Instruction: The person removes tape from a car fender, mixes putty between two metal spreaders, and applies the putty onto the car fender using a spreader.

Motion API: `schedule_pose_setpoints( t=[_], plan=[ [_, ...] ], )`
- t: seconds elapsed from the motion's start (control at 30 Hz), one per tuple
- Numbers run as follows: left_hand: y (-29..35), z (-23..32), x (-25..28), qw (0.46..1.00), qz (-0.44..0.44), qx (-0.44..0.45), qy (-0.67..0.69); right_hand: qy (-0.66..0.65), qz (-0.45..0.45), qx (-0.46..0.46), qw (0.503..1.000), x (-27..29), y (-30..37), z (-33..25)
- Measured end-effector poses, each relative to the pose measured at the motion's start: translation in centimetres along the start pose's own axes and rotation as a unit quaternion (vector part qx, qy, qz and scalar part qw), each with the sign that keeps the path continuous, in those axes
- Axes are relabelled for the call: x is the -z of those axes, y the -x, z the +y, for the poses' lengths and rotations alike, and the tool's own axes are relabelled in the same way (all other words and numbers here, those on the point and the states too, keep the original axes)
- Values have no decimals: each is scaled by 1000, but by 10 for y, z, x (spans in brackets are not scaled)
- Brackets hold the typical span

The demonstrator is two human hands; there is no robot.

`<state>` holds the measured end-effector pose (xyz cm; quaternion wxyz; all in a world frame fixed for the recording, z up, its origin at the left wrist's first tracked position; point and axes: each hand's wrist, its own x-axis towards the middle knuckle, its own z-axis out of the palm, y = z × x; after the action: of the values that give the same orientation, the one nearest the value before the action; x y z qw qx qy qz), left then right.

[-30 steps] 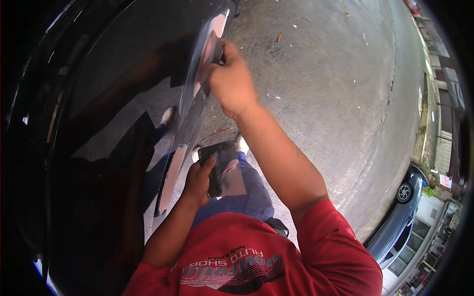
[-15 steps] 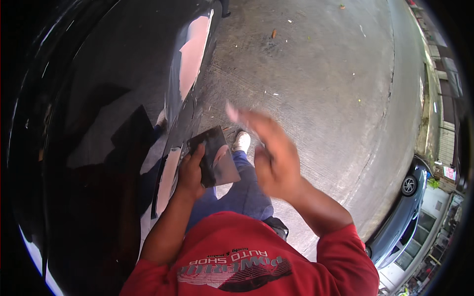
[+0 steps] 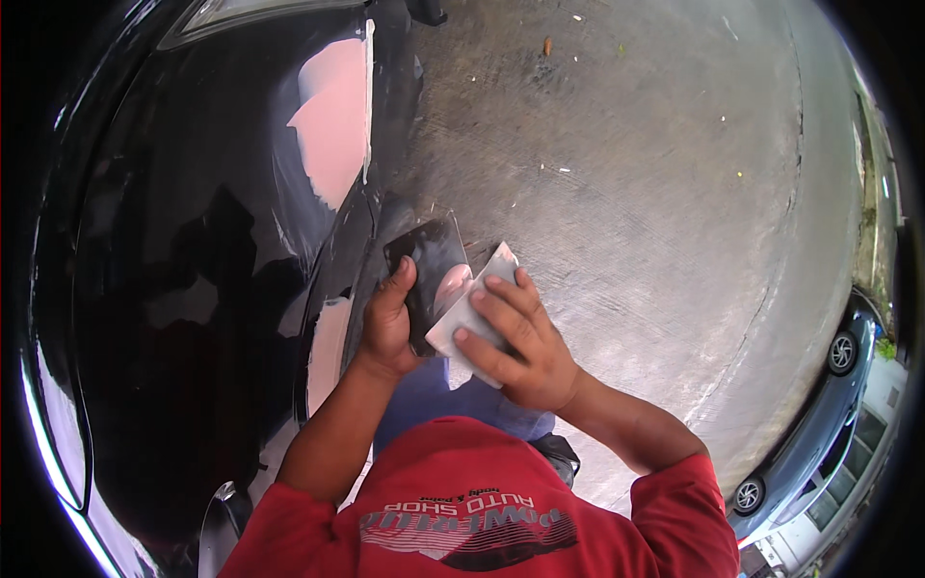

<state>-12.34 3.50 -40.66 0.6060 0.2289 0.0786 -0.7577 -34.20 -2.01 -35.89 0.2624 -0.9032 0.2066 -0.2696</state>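
Nearest the viewer, the person's red shirt [image 3: 462, 511] fills the lower edge, both forearms rising from it. The left hand [image 3: 388, 323] is closed around the lower edge of a dark, glossy rectangular mixing board [image 3: 432, 270], thumb laid up its face; the board stands tilted in front of the chest, with a smear of pale pink filler [image 3: 453, 282] on its surface. The right hand [image 3: 515, 337] pinches a whitish flat spreader [image 3: 472, 308], fingers extended across its upper face, its far edge resting against the board at the smear. The spreader's near end is covered by the fingers, and the board's lower corner is hidden behind the left palm. To the left curves a black car body [image 3: 193, 289], highly reflective, bearing a large pink filler patch [image 3: 332, 120] higher up and a smaller pale patch [image 3: 326, 352] beside the left wrist. Beyond lies grey, brushed concrete ground [image 3: 655, 193], with a parked blue-grey car [image 3: 819, 424] cut off at the right rim.
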Motion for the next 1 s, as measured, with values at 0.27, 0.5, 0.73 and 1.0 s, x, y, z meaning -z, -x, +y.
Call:
schedule_pose_setpoints(
  t=[0.27,0.5,0.73,1.0],
  plan=[
    [28,8,23,987,127,-20,-94,-172,16,-282,944,-29,16,70],
    [62,-1,51,970,206,-38,-123,-488,128,-443,741,-98,-105,106],
    [91,-11,70,964,218,-33,-152,-531,152,-420,720,-144,-190,113],
    [110,-10,93,974,187,-41,-120,-504,153,-440,728,-154,-228,107]
  ],
)
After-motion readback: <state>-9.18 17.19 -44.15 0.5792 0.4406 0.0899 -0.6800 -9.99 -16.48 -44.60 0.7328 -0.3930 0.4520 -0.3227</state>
